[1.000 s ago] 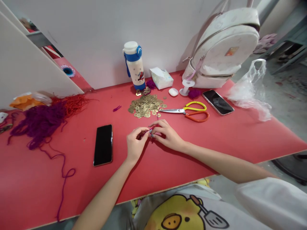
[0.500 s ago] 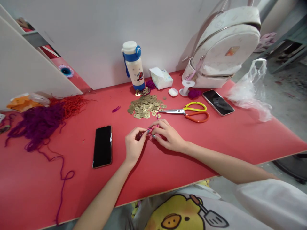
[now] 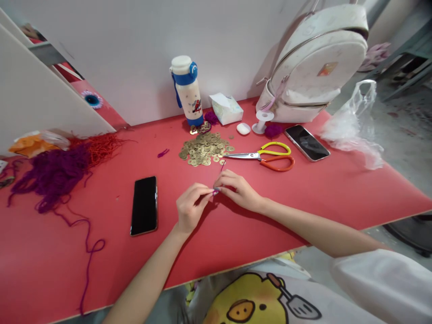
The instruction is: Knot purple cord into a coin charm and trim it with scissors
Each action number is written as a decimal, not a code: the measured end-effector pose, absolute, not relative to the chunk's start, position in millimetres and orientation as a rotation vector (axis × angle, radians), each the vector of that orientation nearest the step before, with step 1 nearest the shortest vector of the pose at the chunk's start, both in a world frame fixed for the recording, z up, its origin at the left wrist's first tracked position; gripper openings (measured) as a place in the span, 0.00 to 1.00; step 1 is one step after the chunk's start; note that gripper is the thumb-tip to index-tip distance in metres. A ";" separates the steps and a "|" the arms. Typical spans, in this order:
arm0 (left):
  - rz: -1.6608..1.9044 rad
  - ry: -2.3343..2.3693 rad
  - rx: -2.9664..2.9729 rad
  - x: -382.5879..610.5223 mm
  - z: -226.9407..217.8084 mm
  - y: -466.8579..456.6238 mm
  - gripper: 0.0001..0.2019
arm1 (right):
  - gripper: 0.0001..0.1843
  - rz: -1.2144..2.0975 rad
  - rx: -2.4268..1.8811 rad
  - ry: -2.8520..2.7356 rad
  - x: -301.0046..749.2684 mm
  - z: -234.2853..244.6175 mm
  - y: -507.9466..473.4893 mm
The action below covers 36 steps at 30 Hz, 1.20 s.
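My left hand pinches a short piece of purple yarn between thumb and fingertips. My right hand meets it from the other side, its thumb and fingers closed on the same yarn. One loose yarn end sticks up above the right fingers. Whether anything else sits between the fingertips is too small to tell. Just beyond the hands lies a heap of brass-coloured coins with holes. Scissors with one yellow and one orange handle lie beside the heap, blades pointing left.
A black phone lies left of my hands, another phone at right. Purple yarn is tangled far left, a strand trailing forward. Behind stand a bottle, a tissue pack, a white spool, a backpack and a plastic bag.
My fingertips have come together and moved slightly towards me. The right fingers, spread a little before, are now pinched close to the left ones. Less yarn shows between them.
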<state>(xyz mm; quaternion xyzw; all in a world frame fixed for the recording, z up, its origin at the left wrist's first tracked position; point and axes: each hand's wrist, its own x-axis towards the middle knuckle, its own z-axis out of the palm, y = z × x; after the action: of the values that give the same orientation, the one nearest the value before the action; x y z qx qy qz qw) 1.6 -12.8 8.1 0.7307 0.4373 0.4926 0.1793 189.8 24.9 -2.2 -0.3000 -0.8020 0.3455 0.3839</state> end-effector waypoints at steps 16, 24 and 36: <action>1.213 1.241 1.753 5.3 11.9 -5.9 0.05 | 0.14 0.856 -0.833 -2.075 197.4 2.0 30.7; 1.095 1.035 1.441 7.2 16.1 -8.2 0.13 | 0.18 1.067 -1.005 -1.767 199.6 -2.9 43.1; 1.449 1.442 0.946 3.2 5.8 3.1 0.11 | 0.07 0.973 -0.946 -1.457 190.9 -0.6 26.8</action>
<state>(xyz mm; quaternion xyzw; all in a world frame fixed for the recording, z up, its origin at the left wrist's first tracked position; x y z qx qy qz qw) 3.2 3.1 5.8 0.3792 0.5779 0.5807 0.4302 190.9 26.8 -0.6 -0.3986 -0.6141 0.4099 0.5440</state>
